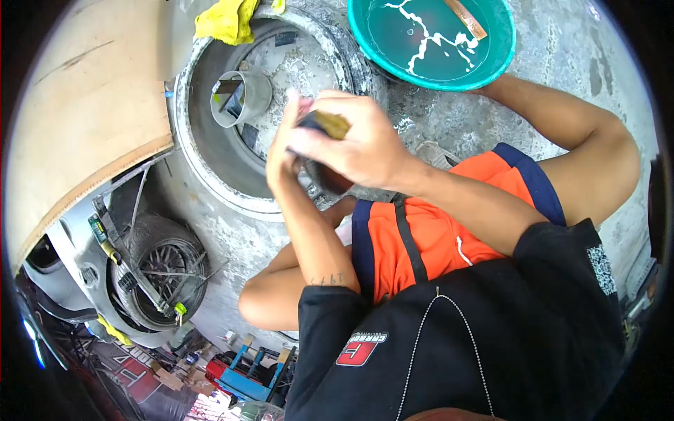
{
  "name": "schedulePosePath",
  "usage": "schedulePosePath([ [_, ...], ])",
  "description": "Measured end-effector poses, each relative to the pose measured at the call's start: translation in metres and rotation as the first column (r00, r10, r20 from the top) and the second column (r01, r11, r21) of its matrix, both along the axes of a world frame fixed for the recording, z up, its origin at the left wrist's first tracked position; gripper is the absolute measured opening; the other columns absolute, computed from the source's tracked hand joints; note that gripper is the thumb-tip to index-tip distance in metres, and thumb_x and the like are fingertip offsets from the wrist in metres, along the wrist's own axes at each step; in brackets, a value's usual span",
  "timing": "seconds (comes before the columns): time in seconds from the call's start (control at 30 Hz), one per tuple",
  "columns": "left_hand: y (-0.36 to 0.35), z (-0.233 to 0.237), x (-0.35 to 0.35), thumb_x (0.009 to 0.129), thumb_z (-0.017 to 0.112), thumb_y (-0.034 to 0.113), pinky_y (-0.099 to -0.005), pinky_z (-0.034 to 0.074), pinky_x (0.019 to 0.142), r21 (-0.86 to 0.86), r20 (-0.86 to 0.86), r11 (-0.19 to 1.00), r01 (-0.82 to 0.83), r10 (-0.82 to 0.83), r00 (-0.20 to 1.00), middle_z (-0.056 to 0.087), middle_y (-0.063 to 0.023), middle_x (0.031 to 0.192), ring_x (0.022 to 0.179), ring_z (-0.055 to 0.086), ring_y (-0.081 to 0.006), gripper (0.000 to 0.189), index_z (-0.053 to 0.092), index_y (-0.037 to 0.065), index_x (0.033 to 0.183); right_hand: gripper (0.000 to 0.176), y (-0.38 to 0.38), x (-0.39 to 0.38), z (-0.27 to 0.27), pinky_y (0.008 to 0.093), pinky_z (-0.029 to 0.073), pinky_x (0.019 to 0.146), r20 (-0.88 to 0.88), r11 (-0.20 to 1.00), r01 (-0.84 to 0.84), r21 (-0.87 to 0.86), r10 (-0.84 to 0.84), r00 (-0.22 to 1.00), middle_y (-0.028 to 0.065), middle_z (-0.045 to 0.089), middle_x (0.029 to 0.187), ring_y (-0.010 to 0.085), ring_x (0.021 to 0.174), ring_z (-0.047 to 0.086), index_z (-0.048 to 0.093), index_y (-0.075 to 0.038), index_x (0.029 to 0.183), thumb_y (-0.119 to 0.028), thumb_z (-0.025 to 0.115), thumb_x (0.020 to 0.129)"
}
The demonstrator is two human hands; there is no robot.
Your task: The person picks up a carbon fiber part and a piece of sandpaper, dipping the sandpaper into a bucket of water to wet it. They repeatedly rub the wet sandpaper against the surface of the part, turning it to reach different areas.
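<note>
Both hands meet over the wheel-shaped grey ring in the middle of the view. My left hand (282, 144) is closed around a dark, glossy, rounded piece (330, 177), whose full shape is hidden by the fingers and blurred. From the other side, my right hand (368, 144) presses against it, its fingers bent over a yellowish-brown pad-like piece (333, 125). Motion smears the fingertips, so the exact grip is hard to make out. Behind the hands stands a translucent plastic tub (261, 95) with dark strips in it.
The large grey ring (186, 116) surrounds the tub, with a yellow cloth (228, 21) on its rim. A green basin (435, 85) holds foamy water and a wooden strip (466, 19). At left are a wood panel (98, 91) and a tyre (144, 235).
</note>
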State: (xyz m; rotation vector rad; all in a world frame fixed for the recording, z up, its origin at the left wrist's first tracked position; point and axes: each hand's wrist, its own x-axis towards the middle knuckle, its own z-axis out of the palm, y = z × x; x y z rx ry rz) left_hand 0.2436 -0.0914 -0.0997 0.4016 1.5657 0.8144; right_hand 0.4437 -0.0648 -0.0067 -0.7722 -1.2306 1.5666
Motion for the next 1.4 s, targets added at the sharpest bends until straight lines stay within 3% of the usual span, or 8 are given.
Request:
schedulePosePath([
  [0.3, -0.053, 0.196, -0.014, 0.062, 0.101, 0.016, -0.0389, 0.047, 0.107, 0.273, -0.412, 0.786, 0.555, -0.426, 0.805, 0.069, -0.0118, 0.124, 0.115, 0.065, -0.0227, 0.085, 0.059, -0.004, 0.133, 0.033, 0.062, -0.016, 0.054, 0.0281, 0.048, 0.064, -0.149, 0.719, -0.68, 0.143, 0.695, 0.703, 0.0028, 0.069, 0.074, 0.0074, 0.068, 0.058, 0.072, 0.002, 0.088, -0.03, 0.08, 0.088],
  [0.5, -0.088, 0.173, 0.059, 0.077, 0.09, 0.003, -0.0336, 0.056, 0.091, 0.498, -0.262, 0.864, 0.073, 0.07, 0.963, 0.074, -0.0128, 0.113, 0.1, 0.07, -0.0178, 0.052, 0.065, -0.005, 0.122, 0.045, 0.126, 0.023, 0.015, 0.0328, 0.054, 0.076, 0.099, 0.864, -0.482, 0.142, 0.472, 0.876, 0.0055, 0.075, 0.092, 0.0151, 0.082, 0.07, 0.077, -0.006, 0.109, -0.046, 0.077, 0.087],
  [0.57, -0.098, 0.16, 0.08, 0.081, 0.087, 0.002, -0.0337, 0.055, 0.093, 0.543, -0.217, 0.833, -0.104, 0.259, 0.941, 0.074, -0.0133, 0.113, 0.1, 0.07, -0.018, 0.048, 0.065, -0.006, 0.123, 0.025, 0.181, 0.067, -0.011, 0.0364, 0.041, 0.062, 0.836, 0.823, -0.551, 0.14, 0.199, 0.511, 0.0108, 0.059, 0.072, 0.0189, 0.064, 0.049, 0.065, -0.002, 0.082, -0.024, 0.075, 0.089],
  [0.8, -0.075, 0.112, 0.093, 0.074, 0.093, 0.018, -0.0294, 0.053, 0.068, 0.642, -0.474, 0.747, 0.172, 0.21, 0.855, 0.075, -0.0082, 0.085, 0.073, 0.069, -0.0142, 0.037, 0.074, 0.001, 0.101, 0.049, 0.186, 0.139, -0.146, 0.0441, 0.055, 0.09, 0.987, 0.88, -0.449, -0.155, 0.151, -0.046, 0.0194, 0.075, 0.108, 0.0369, 0.104, 0.072, 0.071, -0.004, 0.116, -0.043, 0.077, 0.088],
  [0.87, -0.066, 0.117, 0.091, 0.073, 0.092, 0.019, -0.0322, 0.052, 0.064, 0.521, -0.621, 0.799, 0.3, 0.114, 0.775, 0.073, -0.012, 0.081, 0.067, 0.068, -0.0207, 0.034, 0.072, 0.001, 0.094, 0.039, 0.159, 0.126, -0.107, 0.0439, 0.055, 0.082, 0.945, 0.823, -0.484, 0.297, -0.324, 0.029, 0.018, 0.075, 0.101, 0.035, 0.094, 0.073, 0.073, -0.003, 0.106, -0.039, 0.075, 0.091],
  [1.13, -0.055, 0.097, 0.101, 0.076, 0.084, 0.017, -0.0426, 0.051, 0.06, 0.452, -0.506, 0.884, 0.122, 0.141, 0.851, 0.068, -0.0206, 0.073, 0.067, 0.067, -0.0408, 0.027, 0.065, 0.0, 0.086, 0.028, 0.069, 0.029, 0.048, 0.0321, 0.043, 0.062, 0.602, 0.851, -0.421, 0.314, 0.164, 0.781, 0.0062, 0.06, 0.077, 0.0148, 0.069, 0.054, 0.069, 0.001, 0.086, -0.024, 0.081, 0.089],
  [1.23, -0.052, 0.1, 0.099, 0.08, 0.084, 0.016, -0.0321, 0.051, 0.058, 0.527, -0.535, 0.838, 0.144, 0.195, 0.822, 0.069, -0.011, 0.068, 0.06, 0.065, -0.0138, 0.024, 0.071, 0.001, 0.093, 0.025, 0.044, 0.015, 0.034, 0.0328, 0.044, 0.063, 0.519, 0.772, -0.447, 0.451, 0.181, 0.836, 0.0079, 0.06, 0.077, 0.0175, 0.069, 0.056, 0.069, 0.002, 0.085, -0.02, 0.081, 0.088],
  [1.4, -0.058, 0.101, 0.109, 0.078, 0.083, 0.016, -0.0374, 0.049, 0.055, 0.573, -0.5, 0.808, 0.136, 0.214, 0.839, 0.065, -0.0135, 0.065, 0.055, 0.065, -0.0261, 0.022, 0.066, 0.002, 0.084, 0.032, 0.043, 0.006, 0.029, 0.0341, 0.033, 0.057, 0.66, 0.86, -0.434, 0.27, 0.163, 0.733, 0.0053, 0.043, 0.07, 0.0156, 0.063, 0.04, 0.055, 0.003, 0.073, -0.012, 0.08, 0.087],
])
